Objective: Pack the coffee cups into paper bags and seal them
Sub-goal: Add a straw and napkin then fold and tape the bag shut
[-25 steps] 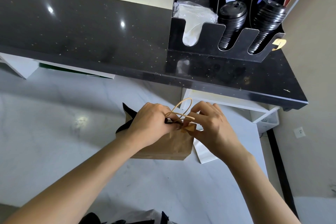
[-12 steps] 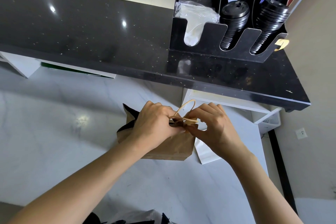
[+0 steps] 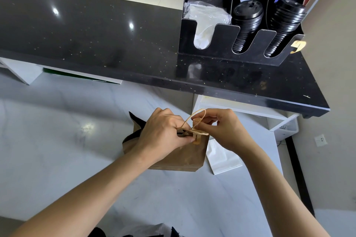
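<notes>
Both forearms are reaching in from the bottom edge, and the left hand (image 3: pixel 163 132) is clamping down on the top of the brown paper bag (image 3: pixel 185 154), fingers curled over the folded mouth and thumb pressing against the front near a small sticker (image 3: pixel 196 139). The right hand (image 3: pixel 223 131) is working just beside it, fingertips curled tight and pinching a small brown tab at the twine handle (image 3: pixel 194 120); the handle's loop is arching up between the two hands. The bag is standing upright on the white marble-look counter (image 3: pixel 67 140), its kraft paper creased, its top edge pinched together, with a dark lining showing at the far-left corner where the mouth is gaping a little. The bag is sitting directly under and between both grips. Whether a cup is inside cannot be told. A white paper bag (image 3: pixel 223 159) is lying flat on the counter, just right of the brown one and partly tucked behind it. Further back, a raised black speckled countertop (image 3: pixel 96 34) is running across, carrying a black organizer (image 3: pixel 223 44) with two stacks of black lids (image 3: pixel 246 23) and a bundle in clear plastic wrap (image 3: pixel 204 23).
</notes>
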### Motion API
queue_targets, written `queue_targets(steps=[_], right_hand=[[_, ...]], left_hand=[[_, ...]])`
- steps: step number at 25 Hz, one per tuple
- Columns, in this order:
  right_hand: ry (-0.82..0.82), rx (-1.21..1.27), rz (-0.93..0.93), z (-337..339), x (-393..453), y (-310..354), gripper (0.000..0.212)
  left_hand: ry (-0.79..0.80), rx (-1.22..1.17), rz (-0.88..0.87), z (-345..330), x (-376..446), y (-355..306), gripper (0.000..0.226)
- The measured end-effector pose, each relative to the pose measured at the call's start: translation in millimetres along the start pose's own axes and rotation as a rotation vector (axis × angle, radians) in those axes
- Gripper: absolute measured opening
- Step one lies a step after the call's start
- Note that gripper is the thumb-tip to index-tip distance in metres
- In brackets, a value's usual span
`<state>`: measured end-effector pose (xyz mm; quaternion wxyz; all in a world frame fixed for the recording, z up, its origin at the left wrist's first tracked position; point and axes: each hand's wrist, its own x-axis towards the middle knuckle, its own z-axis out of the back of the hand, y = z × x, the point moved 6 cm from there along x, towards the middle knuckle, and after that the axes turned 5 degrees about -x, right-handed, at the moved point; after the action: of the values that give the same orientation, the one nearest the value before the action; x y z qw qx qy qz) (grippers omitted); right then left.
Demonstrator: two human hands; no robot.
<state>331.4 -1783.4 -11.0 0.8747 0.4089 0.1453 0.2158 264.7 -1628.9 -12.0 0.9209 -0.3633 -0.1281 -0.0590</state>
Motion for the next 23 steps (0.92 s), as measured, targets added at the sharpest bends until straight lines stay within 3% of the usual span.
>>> queue_targets(steps=[5, 9, 13, 17, 23], right_hand=[[0.019, 0.04, -0.193, -3, 2, -9, 0.021], [-0.08, -0.099, -0.118, 1, -2, -5, 0.024], [-0.039, -0.09, -0.068, 1, -8, -1, 0.013], [0.004, -0.2, -0.014, 1, -16, -3, 0.019], [0.024, -0.335, 0.169, 3, -25, -2, 0.009]], left_hand=[[-0.007, 0.007, 0.009, 1, 0, 0, 0.014], [-0.017, 0.013, 0.018, 1, 0, -2, 0.017], [-0.009, -0.004, 0.037, 1, 0, -1, 0.017], [0.001, 0.0, 0.042, 1, 0, -1, 0.016], [0.002, -0.017, 0.055, 1, 1, 1, 0.015]])
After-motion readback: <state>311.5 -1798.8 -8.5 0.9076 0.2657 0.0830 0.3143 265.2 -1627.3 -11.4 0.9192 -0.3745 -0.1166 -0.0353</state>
